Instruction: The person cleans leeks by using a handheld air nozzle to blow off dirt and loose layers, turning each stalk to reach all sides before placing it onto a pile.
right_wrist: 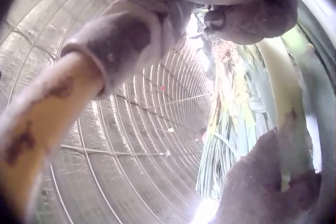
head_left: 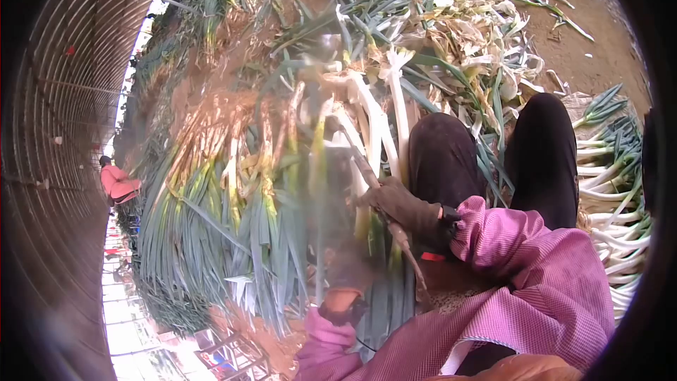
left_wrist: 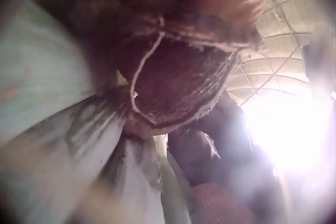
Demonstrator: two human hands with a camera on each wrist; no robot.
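Head view: right hand [head_left: 407,206] grips stick [head_left: 403,240] beside knee [head_left: 443,144]; leeks [head_left: 377,123] likewise beside knee. Left wrist view: leaves [left_wrist: 79,155]; grip unclear. Right wrist view: left hand [right_wrist: 257,184] curled round leek. Apparent step: steadying leek; next move calls for firm hold.

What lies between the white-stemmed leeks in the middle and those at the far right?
The head view shows two dark-trousered knees, with leaves between them.
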